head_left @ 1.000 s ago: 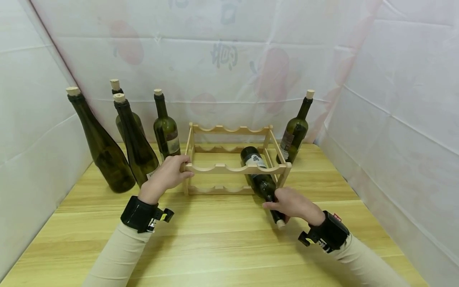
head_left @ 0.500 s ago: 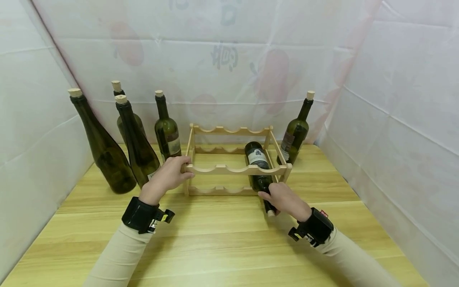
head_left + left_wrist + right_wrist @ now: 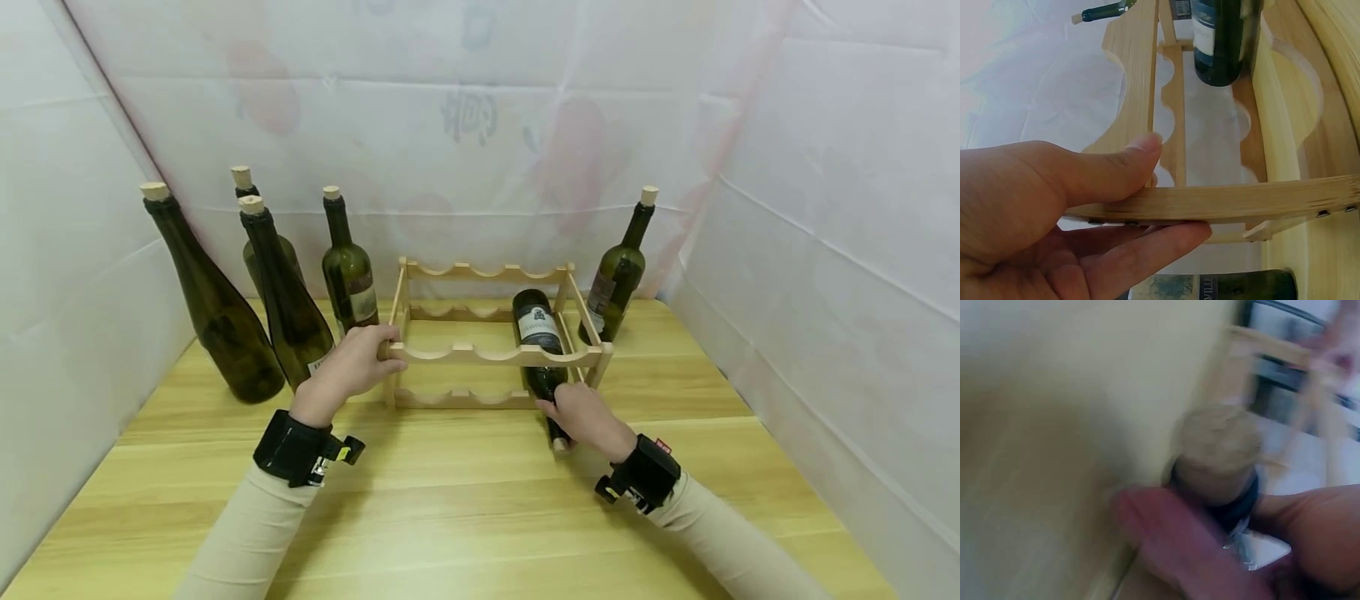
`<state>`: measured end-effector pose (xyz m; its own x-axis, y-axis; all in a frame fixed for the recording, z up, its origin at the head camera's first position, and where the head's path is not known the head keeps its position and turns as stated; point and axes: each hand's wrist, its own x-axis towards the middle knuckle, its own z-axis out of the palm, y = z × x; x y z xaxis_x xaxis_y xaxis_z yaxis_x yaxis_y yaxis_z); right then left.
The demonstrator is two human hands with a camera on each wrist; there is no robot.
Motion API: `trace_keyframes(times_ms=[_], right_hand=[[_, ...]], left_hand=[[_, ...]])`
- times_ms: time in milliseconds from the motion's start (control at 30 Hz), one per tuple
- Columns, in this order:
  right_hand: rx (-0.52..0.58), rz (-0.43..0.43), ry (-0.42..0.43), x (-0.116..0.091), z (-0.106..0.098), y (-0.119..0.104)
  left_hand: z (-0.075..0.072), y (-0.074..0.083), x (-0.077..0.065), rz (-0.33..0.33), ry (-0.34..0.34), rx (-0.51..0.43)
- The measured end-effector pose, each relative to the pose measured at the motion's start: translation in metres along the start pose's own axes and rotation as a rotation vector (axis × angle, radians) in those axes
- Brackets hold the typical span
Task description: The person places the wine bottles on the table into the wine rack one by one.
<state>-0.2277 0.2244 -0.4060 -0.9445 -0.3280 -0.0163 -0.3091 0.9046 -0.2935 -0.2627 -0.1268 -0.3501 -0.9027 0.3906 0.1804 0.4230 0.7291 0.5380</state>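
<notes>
A two-tier wooden wine rack (image 3: pixel 495 357) with scalloped rails stands on the table. My left hand (image 3: pixel 347 371) grips its front left corner; in the left wrist view the thumb (image 3: pixel 1125 165) lies over the top and the fingers (image 3: pixel 1154 250) curl under the side bar. A dark wine bottle (image 3: pixel 538 325) with a white label lies on its side in the lower tier at the right, its neck pointing toward me. My right hand (image 3: pixel 592 419) holds that neck. The bottle's cork (image 3: pixel 1219 440) shows close up in the blurred right wrist view.
Several corked green bottles stand at the left, among them a tall leaning-looking one (image 3: pixel 217 317) and one by the rack (image 3: pixel 348 283). Another bottle (image 3: pixel 618 275) stands behind the rack's right side. White cloth walls (image 3: pixel 480 167) enclose the wooden table (image 3: pixel 450 517).
My right hand has moved left and slightly inward with the bottle, which now lies straighter and deeper in the rack's lower tier. The left hand has stayed on the corner.
</notes>
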Motion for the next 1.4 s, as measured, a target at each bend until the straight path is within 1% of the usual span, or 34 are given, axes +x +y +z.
trace_keyframes(times_ms=[67, 133, 200, 367, 567, 867, 1233, 1400], right_hand=[[-0.015, 0.014, -0.005, 0.0, 0.004, 0.002], [-0.003, 0.042, -0.014, 0.0, 0.006, 0.002], [0.006, 0.061, -0.006, 0.001, 0.005, 0.002], [0.021, 0.085, -0.018, 0.006, 0.002, 0.001], [0.021, 0.111, -0.059, 0.007, -0.001, 0.001], [0.054, 0.116, -0.065, 0.008, -0.001, 0.004], [0.029, 0.13, -0.057, 0.015, 0.001, 0.006], [0.009, 0.083, -0.017, 0.012, 0.003, 0.006]], left_hand=[[0.001, 0.002, 0.0, 0.011, -0.012, -0.004], [0.002, 0.004, 0.0, 0.024, -0.02, -0.008], [0.001, 0.005, 0.001, 0.028, -0.013, -0.005], [-0.003, 0.006, 0.0, 0.003, 0.004, 0.003], [-0.001, 0.005, 0.0, -0.009, -0.01, 0.0], [0.002, 0.006, 0.001, -0.023, -0.007, 0.003], [0.0, 0.007, -0.001, -0.028, -0.009, -0.005], [0.001, 0.005, -0.001, -0.02, -0.005, 0.002]])
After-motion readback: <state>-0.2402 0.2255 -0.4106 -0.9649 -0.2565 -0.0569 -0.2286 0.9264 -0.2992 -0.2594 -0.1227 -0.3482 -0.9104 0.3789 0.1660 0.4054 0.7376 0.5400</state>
